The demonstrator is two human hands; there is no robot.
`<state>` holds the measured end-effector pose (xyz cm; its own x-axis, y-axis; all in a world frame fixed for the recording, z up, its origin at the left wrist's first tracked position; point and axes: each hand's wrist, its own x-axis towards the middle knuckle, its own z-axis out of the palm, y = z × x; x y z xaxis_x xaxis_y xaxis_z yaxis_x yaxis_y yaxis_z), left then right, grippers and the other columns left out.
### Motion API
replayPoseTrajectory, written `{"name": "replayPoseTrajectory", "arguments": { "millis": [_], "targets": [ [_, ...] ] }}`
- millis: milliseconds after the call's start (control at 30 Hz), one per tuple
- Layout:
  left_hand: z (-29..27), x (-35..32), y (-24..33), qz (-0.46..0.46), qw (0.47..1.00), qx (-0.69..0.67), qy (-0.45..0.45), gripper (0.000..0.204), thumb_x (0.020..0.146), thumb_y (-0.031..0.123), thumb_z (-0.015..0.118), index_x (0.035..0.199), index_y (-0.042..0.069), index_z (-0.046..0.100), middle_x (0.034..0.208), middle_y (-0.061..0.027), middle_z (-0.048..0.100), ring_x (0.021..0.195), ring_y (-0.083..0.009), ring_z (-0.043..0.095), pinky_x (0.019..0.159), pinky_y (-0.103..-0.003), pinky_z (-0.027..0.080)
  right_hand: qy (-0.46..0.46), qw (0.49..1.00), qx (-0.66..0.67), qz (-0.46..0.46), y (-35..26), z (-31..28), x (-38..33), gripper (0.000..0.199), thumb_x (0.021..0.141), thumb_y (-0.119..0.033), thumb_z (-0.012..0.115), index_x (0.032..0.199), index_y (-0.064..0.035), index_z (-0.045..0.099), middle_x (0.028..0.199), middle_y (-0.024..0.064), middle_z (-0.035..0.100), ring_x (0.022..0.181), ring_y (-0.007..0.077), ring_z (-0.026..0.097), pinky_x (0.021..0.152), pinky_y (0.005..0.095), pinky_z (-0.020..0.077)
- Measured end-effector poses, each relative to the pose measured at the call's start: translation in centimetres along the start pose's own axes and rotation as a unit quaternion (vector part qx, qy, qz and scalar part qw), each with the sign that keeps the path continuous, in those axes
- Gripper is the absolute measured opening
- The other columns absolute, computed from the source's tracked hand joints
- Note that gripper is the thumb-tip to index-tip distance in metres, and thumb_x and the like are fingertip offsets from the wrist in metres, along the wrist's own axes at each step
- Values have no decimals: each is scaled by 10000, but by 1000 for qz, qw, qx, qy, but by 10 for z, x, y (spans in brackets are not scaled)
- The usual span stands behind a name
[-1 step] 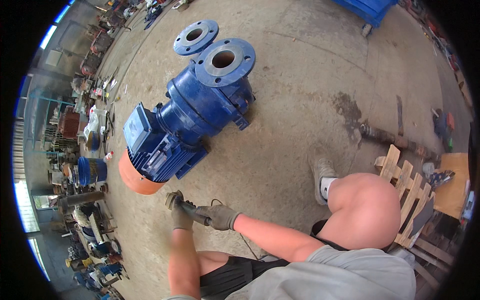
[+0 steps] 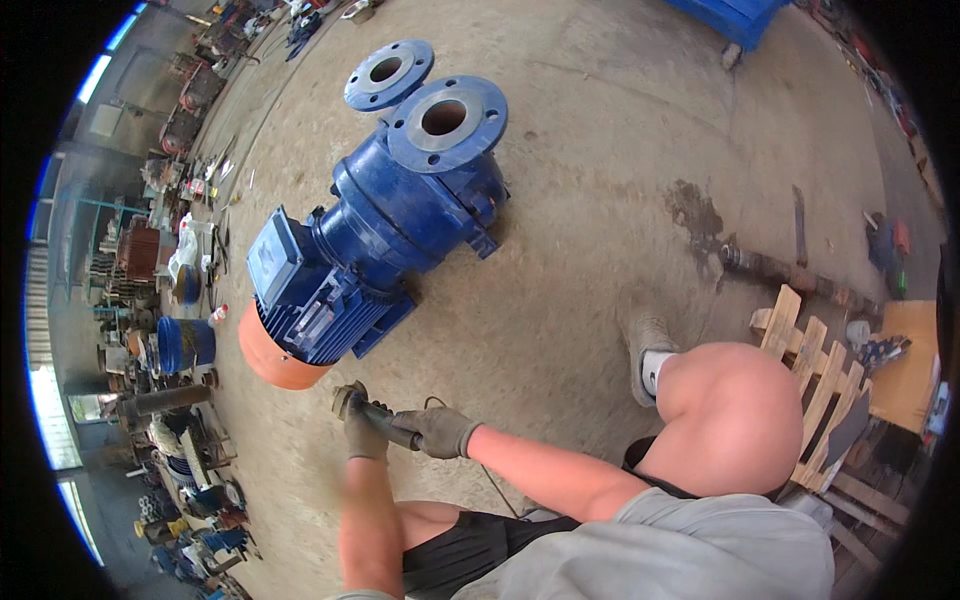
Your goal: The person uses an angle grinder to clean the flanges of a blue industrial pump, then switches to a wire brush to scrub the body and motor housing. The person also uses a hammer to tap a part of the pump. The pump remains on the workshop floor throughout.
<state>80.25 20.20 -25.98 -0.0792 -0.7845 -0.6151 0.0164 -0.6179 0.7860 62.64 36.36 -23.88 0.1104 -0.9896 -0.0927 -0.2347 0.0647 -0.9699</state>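
Left hand: the gloved left hand (image 2: 364,432) is wrapped around the front end of an angle grinder (image 2: 372,412), close behind its head.
Right hand: the gloved right hand (image 2: 436,431) is clenched on the rear of the grinder's body; a thin cable (image 2: 487,478) trails back from there across the concrete floor (image 2: 600,200).
Grinder position: held low over the floor, its head just beside the orange fan cover (image 2: 272,363) of the blue motor pump (image 2: 385,235), not clearly touching it.
Pump: lies on the floor, two round flanges (image 2: 445,120) at the far end.
Surroundings: a bare knee (image 2: 728,415) and shoe (image 2: 648,340) at right, wooden pallet (image 2: 815,375) behind them, a rusty shaft (image 2: 780,270) beyond.
Risk, kickback: if the disc catches the cover's edge, I judge the tool could jerk toward the forearms.
Risk, cable: it lies near the legs and could snag.
Risk, debris: bare skin sits close to any sparks.
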Motion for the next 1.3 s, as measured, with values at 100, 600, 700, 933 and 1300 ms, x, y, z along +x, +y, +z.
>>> {"name": "replayPoseTrajectory", "arguments": {
  "millis": [100,600,700,933,1300],
  "targets": [
    [9,-6,1,67,998,-19,-1,82,975,257,595,1044,268,551,1030,35,621,786,-165,538,687,-359,473,-106,978,124,129,-11,-26,4,573,845,-173,615,1418,-174,623,1136,169,765,1104,319,719,942,453,552],
    [-27,-58,76,196,978,-28,67,202,1032,305,587,1126,127,601,910,-16,547,755,-135,572,685,-345,533,646,756,103,-12,-13,-232,31,1125,838,-439,845,1641,-34,170,1638,316,242,1520,456,274,1237,542,283],
    [-69,-76,109,243,955,-43,163,306,1013,491,591,1132,218,660,797,21,551,715,-143,558,680,-329,501,661,750,-7,34,-51,-239,31,1264,772,-448,907,1669,-47,111,1678,267,193,1570,423,217,1252,550,285],
    [-222,-160,129,431,772,158,439,413,857,298,854,1110,47,645,950,-26,687,837,-179,662,768,-352,553,589,781,-192,-74,-121,-351,50,840,965,-594,662,1609,-123,401,1640,193,397,1518,376,383,1231,488,361],
    [-340,-354,-40,114,665,308,671,661,800,430,816,1240,6,563,963,-215,761,910,-410,747,811,-506,573,254,625,-714,189,-36,-385,128,907,990,-703,502,1677,-182,218,1660,231,345,1507,456,362,1220,574,327]
  ]
}}
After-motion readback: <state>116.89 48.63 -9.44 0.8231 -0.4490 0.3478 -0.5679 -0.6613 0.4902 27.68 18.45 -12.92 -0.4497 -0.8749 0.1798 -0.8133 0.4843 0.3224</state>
